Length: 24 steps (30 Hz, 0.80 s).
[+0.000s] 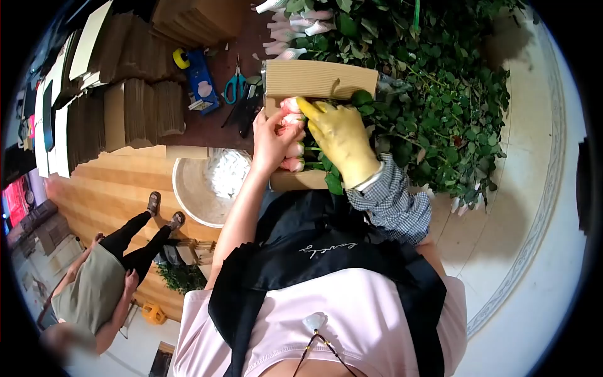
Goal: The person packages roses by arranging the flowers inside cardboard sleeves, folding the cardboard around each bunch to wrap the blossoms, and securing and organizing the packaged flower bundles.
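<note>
A row of pink roses (293, 149) lies on a sheet of corrugated cardboard (320, 78), heads to the left and leafy stems to the right. My bare left hand (271, 139) curls its fingers and thumb around the rose heads from the left side. On the right, my right hand (338, 133) wears a yellow glove and a checked sleeve cover. Its index finger stretches to the topmost rose head, and its other fingers lie over the stems just below the blooms. The gloved palm hides part of the stems.
Many leafy stems (440, 94) are heaped at the right; several wrapped blooms (292, 34) lie above. Scissors (235, 85), a blue tool (201, 81) and cardboard stacks (141, 113) are at the left. A round bin (188, 188) holds white pieces. A person (100, 276) stands at lower left.
</note>
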Available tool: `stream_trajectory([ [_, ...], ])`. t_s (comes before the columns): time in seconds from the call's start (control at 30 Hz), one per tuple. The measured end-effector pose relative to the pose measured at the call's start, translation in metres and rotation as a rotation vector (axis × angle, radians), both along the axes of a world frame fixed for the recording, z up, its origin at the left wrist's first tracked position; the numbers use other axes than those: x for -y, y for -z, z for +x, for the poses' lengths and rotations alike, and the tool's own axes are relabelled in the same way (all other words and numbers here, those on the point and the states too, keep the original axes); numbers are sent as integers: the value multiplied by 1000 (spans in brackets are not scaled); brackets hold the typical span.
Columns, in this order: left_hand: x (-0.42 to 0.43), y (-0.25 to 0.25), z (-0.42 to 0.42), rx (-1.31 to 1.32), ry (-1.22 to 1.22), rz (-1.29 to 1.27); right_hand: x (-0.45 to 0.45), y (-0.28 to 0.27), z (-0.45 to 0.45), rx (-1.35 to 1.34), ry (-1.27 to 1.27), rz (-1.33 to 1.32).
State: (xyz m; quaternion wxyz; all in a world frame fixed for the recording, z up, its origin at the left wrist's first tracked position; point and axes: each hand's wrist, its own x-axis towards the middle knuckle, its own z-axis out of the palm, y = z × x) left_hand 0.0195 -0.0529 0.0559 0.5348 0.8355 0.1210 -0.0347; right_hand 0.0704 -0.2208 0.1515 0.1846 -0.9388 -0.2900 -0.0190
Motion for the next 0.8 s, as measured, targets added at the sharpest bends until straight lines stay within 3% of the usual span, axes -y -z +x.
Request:
stream_trajectory([
  [0.03, -1, 1, 0, -20, -11, -47, -5, -3, -3, -25, 16, -183],
  [0.1, 3, -23, 7, -103, -49, -203, -11, 11, -2, -5, 57, -233],
  [0.2, -4, -3, 8, -38, 15, -63, -19, 19, -5, -43, 77, -328],
  [0.3, -8, -9, 11, -16, 87, 113, -14, 15, -13, 146, 114, -342],
  [0.37, -13, -42, -6, 212, 34, 443, 0, -7, -9, -42, 52, 95],
  [0.43, -12, -80, -21, 273, -38, 508, 6, -13, -19, -84, 68, 69],
  [0.5, -5, -98, -34, 399, 184, 637, 6, -12, -24, -255, 23, -119],
  [0.53, 3, -95, -38, 434, 217, 672, 3, 1, -25, -142, 19, -141],
  [0.67, 0, -70, -44, 436, 279, 705, -6, 25, -17, -253, -13, -343],
  [0.8, -1, -66, -41, 433, 290, 700, -3, 29, -16, -230, -4, -280],
])
